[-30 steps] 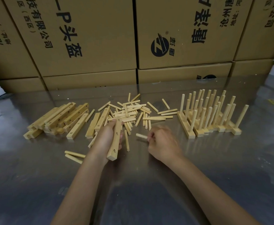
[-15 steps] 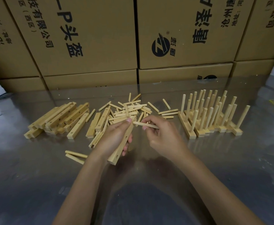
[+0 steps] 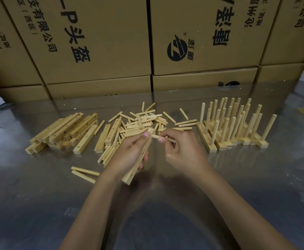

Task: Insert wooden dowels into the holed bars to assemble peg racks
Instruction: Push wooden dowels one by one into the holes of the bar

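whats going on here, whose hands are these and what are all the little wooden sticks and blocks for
There is no machine here. The one picture comes from a camera worn on a person's head, looking forward and down, so the arms reaching in from the bottom are that person's own.

The left hand grips a holed bar, a wooden strip with round holes along its side. The right hand pinches a dowel and points its end at the far end of that bar.

On the shiny metal table lie three groups: a stack of unused bars on the left, a loose heap of dowels in the middle, and finished peg racks on the right, with their pegs standing up. Two stray dowels lie nearer the person. Cardboard boxes with printed lettering stand behind.
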`<control>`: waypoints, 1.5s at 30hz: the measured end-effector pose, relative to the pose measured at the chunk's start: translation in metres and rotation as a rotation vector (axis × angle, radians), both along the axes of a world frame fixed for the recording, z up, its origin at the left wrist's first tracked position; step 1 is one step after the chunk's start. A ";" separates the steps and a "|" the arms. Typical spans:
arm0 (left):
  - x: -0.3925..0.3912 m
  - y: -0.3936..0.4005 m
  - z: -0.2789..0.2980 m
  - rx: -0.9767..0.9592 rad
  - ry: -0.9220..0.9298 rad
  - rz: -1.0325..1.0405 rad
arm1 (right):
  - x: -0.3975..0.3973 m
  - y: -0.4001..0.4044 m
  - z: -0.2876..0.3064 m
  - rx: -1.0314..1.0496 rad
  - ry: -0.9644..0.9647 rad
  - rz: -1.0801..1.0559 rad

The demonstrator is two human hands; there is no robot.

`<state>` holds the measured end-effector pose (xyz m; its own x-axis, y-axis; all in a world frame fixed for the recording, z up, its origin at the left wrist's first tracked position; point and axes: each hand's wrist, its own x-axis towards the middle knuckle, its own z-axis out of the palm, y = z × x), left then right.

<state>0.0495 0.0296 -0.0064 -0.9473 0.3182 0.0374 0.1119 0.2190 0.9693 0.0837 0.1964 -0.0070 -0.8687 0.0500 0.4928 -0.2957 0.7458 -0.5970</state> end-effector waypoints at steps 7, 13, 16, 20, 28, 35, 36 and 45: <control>-0.002 0.001 -0.004 -0.023 0.044 -0.036 | -0.001 0.002 0.001 -0.091 -0.121 -0.015; -0.005 0.000 -0.005 -0.041 0.026 -0.040 | -0.002 0.000 -0.001 -0.200 -0.145 -0.024; -0.008 -0.002 -0.005 -0.009 -0.023 -0.030 | -0.005 -0.001 0.000 -0.377 -0.132 0.033; -0.013 -0.003 -0.007 0.062 -0.072 0.173 | -0.010 0.001 -0.002 -0.541 -0.159 0.007; -0.022 -0.006 -0.012 0.092 -0.134 0.365 | -0.013 0.013 -0.029 0.147 -0.444 0.084; -0.024 -0.009 -0.014 0.114 -0.169 0.396 | -0.013 0.019 -0.020 0.156 -0.236 -0.245; -0.024 -0.008 -0.014 0.112 -0.171 0.398 | -0.013 0.019 -0.022 0.207 -0.293 -0.248; -0.022 -0.004 -0.010 0.132 -0.188 0.384 | -0.013 0.018 -0.010 -0.229 -0.583 -0.065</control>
<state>0.0272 0.0257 -0.0165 -0.9901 -0.0535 -0.1298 -0.1340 0.0837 0.9874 0.0704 0.2144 -0.0174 -0.9830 0.1597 -0.0905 0.1682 0.5856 -0.7930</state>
